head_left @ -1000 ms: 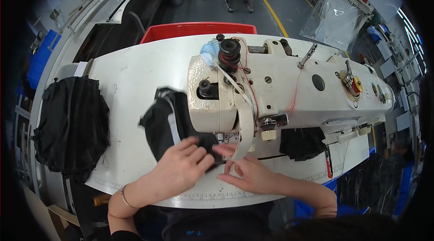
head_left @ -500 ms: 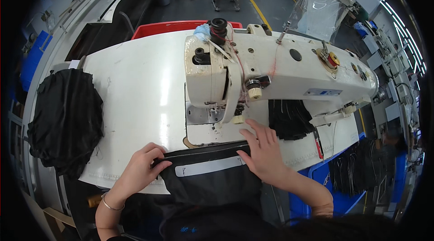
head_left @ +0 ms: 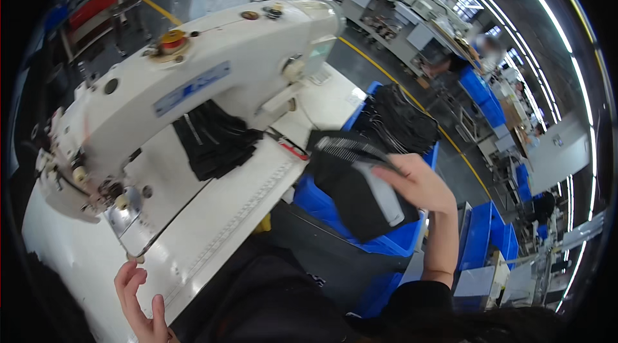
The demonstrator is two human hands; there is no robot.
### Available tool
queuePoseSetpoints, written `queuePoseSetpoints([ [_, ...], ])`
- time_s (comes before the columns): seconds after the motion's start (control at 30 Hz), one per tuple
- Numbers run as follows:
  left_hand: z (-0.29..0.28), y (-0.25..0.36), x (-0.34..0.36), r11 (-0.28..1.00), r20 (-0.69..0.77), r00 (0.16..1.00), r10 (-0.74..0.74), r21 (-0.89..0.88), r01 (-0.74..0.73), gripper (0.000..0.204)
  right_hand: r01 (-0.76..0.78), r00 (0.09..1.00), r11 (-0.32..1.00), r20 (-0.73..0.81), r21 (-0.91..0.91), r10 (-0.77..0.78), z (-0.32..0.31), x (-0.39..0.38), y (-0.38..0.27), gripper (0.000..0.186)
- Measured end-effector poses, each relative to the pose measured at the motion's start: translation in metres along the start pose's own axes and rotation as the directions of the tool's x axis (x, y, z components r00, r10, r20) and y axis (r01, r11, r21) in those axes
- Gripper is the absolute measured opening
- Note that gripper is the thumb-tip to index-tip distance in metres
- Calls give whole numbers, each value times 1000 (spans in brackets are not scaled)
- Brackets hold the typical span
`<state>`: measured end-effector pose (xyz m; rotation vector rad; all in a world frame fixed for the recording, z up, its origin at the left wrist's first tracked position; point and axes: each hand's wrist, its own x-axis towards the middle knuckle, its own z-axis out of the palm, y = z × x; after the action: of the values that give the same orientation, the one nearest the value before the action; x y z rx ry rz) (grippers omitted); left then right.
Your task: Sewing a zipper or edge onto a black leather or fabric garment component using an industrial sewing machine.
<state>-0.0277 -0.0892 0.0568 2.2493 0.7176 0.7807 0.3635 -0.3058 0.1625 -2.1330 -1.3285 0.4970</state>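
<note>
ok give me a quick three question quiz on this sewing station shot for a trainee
1. True or false: the right hand holds a black fabric piece over the blue bin.
2. Where is the left hand?
A. on the machine head
B. open at the near table edge
C. inside the bin
3. Fill in: a stack of black pieces lies on the table under the arm of the white ____ machine.

Key: 1 true; 2 B; 3 sewing
</note>
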Motion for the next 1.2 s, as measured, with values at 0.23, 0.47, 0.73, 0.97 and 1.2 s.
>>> queuePoseSetpoints([
  [0.23,78,-27,8,991,152,984,94,82,-107,38,-300,927,861,-338,-410,162,81,-59,186,29],
  [0.47,89,-36,8,965,238,959,156,169,-199,35,266,949,755,301,-599,-96,186,-61,318,58],
  [0.73,71,8,18,989,81,996,40,142,-51,21,244,968,936,120,-255,-219,233,-45,339,57],
  [0.97,-26,24,0,981,-137,990,-22,190,48,8,21,955,993,-292,-118,-55,85,12,172,4],
  [1.2,-198,27,-86,686,-600,797,72,610,396,14,858,506,513,-118,-34,-854,153,62,-36,14],
])
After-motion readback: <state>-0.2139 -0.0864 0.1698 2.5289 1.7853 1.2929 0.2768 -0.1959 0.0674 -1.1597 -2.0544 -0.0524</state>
